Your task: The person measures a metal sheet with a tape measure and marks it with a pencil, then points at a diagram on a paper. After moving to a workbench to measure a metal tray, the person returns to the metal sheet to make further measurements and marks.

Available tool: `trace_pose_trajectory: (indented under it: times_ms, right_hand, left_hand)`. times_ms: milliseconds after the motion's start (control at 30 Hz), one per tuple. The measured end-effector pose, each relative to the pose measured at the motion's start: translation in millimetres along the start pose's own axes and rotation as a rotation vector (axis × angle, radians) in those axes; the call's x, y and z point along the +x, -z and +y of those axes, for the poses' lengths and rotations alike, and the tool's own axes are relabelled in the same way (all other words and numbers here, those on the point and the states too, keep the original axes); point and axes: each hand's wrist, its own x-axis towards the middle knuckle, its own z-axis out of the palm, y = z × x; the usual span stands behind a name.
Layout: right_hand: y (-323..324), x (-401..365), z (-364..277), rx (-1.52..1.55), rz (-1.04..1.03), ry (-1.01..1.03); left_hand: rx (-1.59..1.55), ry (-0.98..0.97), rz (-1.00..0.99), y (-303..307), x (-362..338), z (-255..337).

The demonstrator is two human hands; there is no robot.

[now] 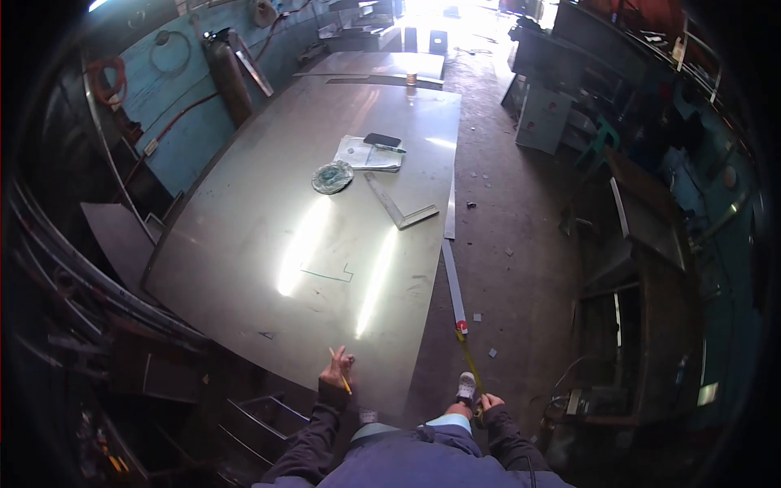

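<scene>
My left hand (335, 372) is over the near edge of a large metal sheet (236, 228), its fingers closed around a yellow pencil (347, 385). Low on the right, my right hand (491, 401) grips a tape measure, whose case is mostly hidden by the fingers. Its yellow blade (469, 358) runs out to a red and white spot (462, 327) at the near end of a narrow metal strip (453, 285). That strip extends along the sheet's right side. Green lines (329, 277) are drawn on the sheet, forward of my left hand.
On the sheet lie a metal square (397, 213), a round greenish dish-like object (332, 177), papers (351, 154), a dark phone (381, 140) and a marker (391, 149). A small cup (411, 79) stands farther off. Scraps (493, 353) dot the floor. A gas cylinder (227, 75) leans left.
</scene>
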Motion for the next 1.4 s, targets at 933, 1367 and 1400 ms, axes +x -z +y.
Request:
trace_pose_trajectory:
  times_ms: [933, 1367, 1400]
  right_hand:
    - [230.9, 469.0, -131.4, 0.327, -0.241, 0.44]
    - [179.2, 695.9, -368.0, 0.027, -0.067, 0.624]
    - [168.8, 712.2, -382.3, 0.022, -0.067, 0.646]
  left_hand:
    - [0.469, 0.404, 0.719, -175.3, 117.1, 53.4]
    - [0.489, 0.385, 0.743, -223.8, 382.3, 44.1]
    - [0.499, 0.396, 0.75, -224.3, 393.7, 42.3]
